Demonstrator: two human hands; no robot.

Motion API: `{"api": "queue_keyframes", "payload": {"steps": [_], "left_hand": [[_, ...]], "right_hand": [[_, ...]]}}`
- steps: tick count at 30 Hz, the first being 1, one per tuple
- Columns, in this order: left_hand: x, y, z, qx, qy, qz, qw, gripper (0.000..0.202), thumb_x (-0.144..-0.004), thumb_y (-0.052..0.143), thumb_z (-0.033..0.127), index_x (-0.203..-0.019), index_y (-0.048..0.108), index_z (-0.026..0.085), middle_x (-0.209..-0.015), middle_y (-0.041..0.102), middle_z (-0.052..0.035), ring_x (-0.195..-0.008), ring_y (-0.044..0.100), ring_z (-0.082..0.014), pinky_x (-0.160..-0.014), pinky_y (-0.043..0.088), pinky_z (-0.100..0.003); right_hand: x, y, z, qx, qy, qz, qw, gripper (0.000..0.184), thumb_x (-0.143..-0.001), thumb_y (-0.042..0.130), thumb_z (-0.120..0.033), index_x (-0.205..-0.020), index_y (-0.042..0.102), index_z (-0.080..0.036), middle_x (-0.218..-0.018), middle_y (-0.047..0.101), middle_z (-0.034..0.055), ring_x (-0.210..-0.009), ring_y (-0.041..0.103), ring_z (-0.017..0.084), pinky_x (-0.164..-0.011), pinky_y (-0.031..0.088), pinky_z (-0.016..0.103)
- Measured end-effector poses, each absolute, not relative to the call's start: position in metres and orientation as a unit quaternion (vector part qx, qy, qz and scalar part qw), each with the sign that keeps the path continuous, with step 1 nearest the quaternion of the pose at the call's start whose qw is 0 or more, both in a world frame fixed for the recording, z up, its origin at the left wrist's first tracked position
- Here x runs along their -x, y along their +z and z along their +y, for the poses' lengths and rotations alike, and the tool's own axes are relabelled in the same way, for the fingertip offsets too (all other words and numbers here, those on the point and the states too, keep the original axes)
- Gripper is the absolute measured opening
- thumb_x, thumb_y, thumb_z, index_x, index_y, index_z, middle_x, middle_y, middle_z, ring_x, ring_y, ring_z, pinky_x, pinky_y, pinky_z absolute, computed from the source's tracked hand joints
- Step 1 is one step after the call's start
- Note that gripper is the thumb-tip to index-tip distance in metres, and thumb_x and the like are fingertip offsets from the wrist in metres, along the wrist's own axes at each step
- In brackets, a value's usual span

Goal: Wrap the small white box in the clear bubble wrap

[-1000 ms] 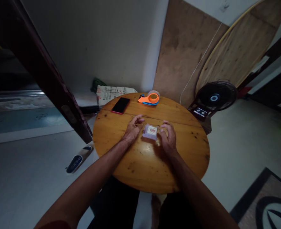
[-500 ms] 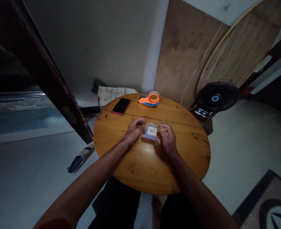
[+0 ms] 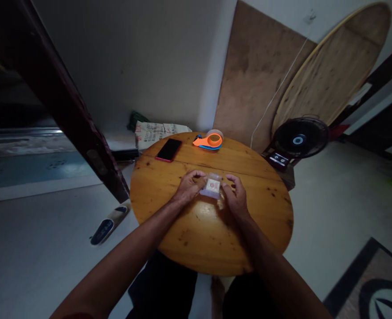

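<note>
A small clear plastic packet [image 3: 212, 186] with a white label printed in red sits in front of me on the round wooden table [image 3: 196, 248]. My left hand [image 3: 191, 186] has its thumb and fingers closed on the packet's left edge. Just beside the right edge is my right hand [image 3: 236, 195], its thumb and forefinger apart and curved toward the packet. Whether the right thumb tip touches the plastic is too dim to tell. Farther back lies an orange and blue tape dispenser [image 3: 211, 141] with a roll of tape in it.
A phone [image 3: 169, 149] with a red edge lies at the table's back left. Behind the table is a printed sack [image 3: 159, 132]. A black fan [image 3: 299, 138] stands past the right rim. Slippers [image 3: 103, 231] are on the floor at left, near a dark door frame [image 3: 59, 88].
My left hand has moved right and now covers the packet's left edge. My right hand stays close by on the other side. The view has shifted slightly.
</note>
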State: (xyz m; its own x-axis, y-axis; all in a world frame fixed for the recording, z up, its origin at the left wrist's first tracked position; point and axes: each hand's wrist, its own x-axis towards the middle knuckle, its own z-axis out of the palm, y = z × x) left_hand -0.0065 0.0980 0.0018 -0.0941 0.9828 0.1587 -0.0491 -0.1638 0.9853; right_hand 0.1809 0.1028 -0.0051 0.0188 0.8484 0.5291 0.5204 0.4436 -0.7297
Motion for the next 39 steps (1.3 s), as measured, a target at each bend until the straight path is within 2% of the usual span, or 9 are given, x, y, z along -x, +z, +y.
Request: {"api": "queue_keyframes", "payload": {"steps": [5,10,13,16,19,23,30,39], "left_hand": [[0.006,0.000,0.097,-0.535,0.576,0.483,0.385,0.016,-0.068,0.068,0.029,-0.072,0.059,0.016,-0.069,0.056,0.0013,-0.065,0.050,-0.0106,-0.060,0.040,-0.021],[0.000,0.002,0.093,-0.522,0.562,0.479,0.428,0.018,-0.068,0.067,0.031,-0.071,0.057,0.016,-0.064,0.053,0.0031,-0.059,0.046,-0.0090,-0.057,0.036,-0.021],[-0.003,0.002,0.091,-0.525,0.562,0.471,0.432,0.019,-0.068,0.067,0.031,-0.072,0.057,0.016,-0.064,0.052,0.0037,-0.058,0.044,-0.0085,-0.057,0.036,-0.022],[-0.004,0.002,0.091,-0.538,0.557,0.464,0.430,0.020,-0.070,0.067,0.032,-0.070,0.056,0.016,-0.063,0.051,0.0038,-0.058,0.044,-0.0085,-0.058,0.035,-0.022],[-0.003,0.003,0.092,-0.550,0.541,0.471,0.427,0.020,-0.072,0.065,0.032,-0.068,0.054,0.016,-0.063,0.050,0.0035,-0.059,0.044,-0.0088,-0.058,0.035,-0.022],[-0.003,0.004,0.093,-0.568,0.527,0.478,0.414,0.019,-0.073,0.063,0.030,-0.066,0.053,0.016,-0.064,0.050,0.0033,-0.061,0.045,-0.0091,-0.061,0.037,-0.022],[-0.006,0.002,0.092,-0.555,0.535,0.467,0.434,0.021,-0.075,0.064,0.030,-0.066,0.051,0.016,-0.065,0.049,0.0033,-0.061,0.044,-0.0087,-0.060,0.037,-0.022],[-0.005,0.000,0.093,-0.554,0.536,0.472,0.428,0.020,-0.075,0.062,0.030,-0.066,0.050,0.016,-0.063,0.047,0.0041,-0.060,0.042,-0.0080,-0.058,0.035,-0.021]], "right_hand": [[-0.185,0.006,0.112,0.511,0.149,-0.665,0.524,0.025,-0.080,0.057,-0.036,-0.100,0.062,-0.022,-0.108,0.066,0.0084,-0.098,0.061,0.024,-0.080,0.049,0.039],[-0.179,0.026,0.133,0.485,0.133,-0.729,0.464,0.029,-0.073,0.065,-0.037,-0.097,0.066,-0.020,-0.115,0.063,0.0107,-0.107,0.058,0.026,-0.090,0.046,0.044],[-0.172,0.026,0.147,0.472,0.111,-0.749,0.451,0.024,-0.071,0.068,-0.036,-0.090,0.068,-0.021,-0.118,0.061,0.0112,-0.109,0.057,0.027,-0.094,0.044,0.046],[-0.169,0.021,0.154,0.470,0.102,-0.755,0.447,0.013,-0.074,0.065,-0.033,-0.079,0.069,-0.022,-0.116,0.062,0.0097,-0.107,0.058,0.026,-0.095,0.044,0.047],[-0.169,0.020,0.153,0.453,0.116,-0.757,0.457,0.014,-0.078,0.060,-0.030,-0.075,0.070,-0.022,-0.115,0.062,0.0093,-0.108,0.058,0.026,-0.097,0.043,0.047],[-0.171,0.027,0.146,0.407,0.165,-0.776,0.453,0.012,-0.078,0.062,-0.029,-0.075,0.071,-0.022,-0.116,0.062,0.0084,-0.109,0.059,0.024,-0.097,0.044,0.043],[-0.176,0.048,0.130,0.363,0.176,-0.850,0.340,0.020,-0.082,0.058,-0.025,-0.068,0.071,-0.023,-0.117,0.063,0.0055,-0.112,0.056,0.025,-0.098,0.042,0.044],[-0.184,0.049,0.125,0.294,0.057,-0.921,0.251,0.015,-0.085,0.060,-0.028,-0.086,0.074,-0.025,-0.122,0.062,0.0048,-0.109,0.057,0.024,-0.093,0.041,0.043]]}}
